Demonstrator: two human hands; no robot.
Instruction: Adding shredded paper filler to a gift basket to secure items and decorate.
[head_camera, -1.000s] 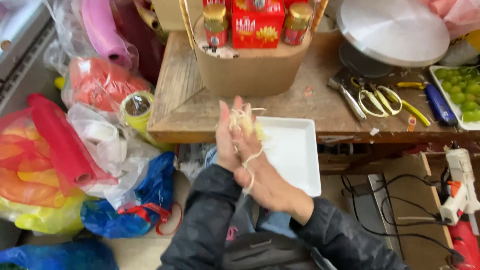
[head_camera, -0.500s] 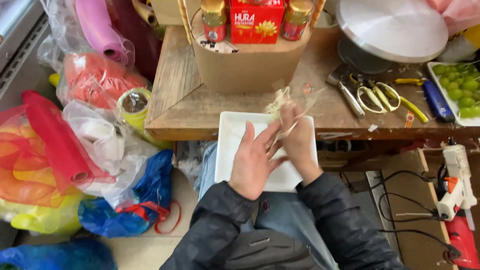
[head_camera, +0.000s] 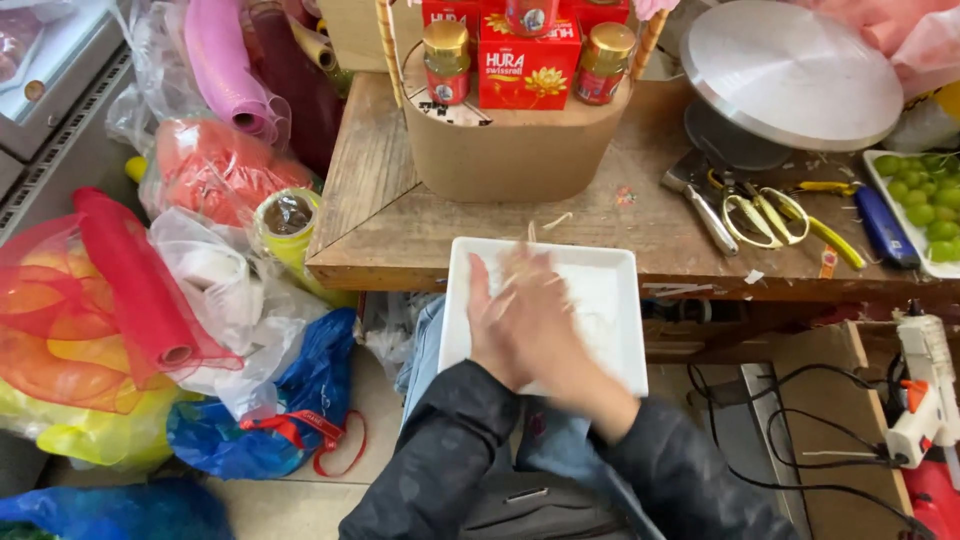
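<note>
Both hands were blurred by motion, pressed together palm to palm over the white square tray (head_camera: 610, 300). The left hand (head_camera: 490, 325) lay with fingers extended flat; the right hand (head_camera: 545, 320) lay across it, fingers likewise extended. Pale straw-like strands (head_camera: 530, 262) showed at the fingertips, but whether either hand gripped them could not be determined. The tray rested on the person's lap, its far edge touching the front edge of the wooden table (head_camera: 400, 230).

On the table, a tan oval basket (head_camera: 510, 150) stood at the back edge, holding a red box (head_camera: 528, 68) between two gold-lidded jars (head_camera: 447, 62). Toward the right end lay scissors (head_camera: 750, 212), a blue-handled tool (head_camera: 884, 225) and a tray of green grapes (head_camera: 925, 200), with a round metal turntable (head_camera: 790, 70) behind them. Bags of coloured wrapping mesh (head_camera: 120, 300) were piled left of the table. A glue gun (head_camera: 925, 395) stood at the lower right.
</note>
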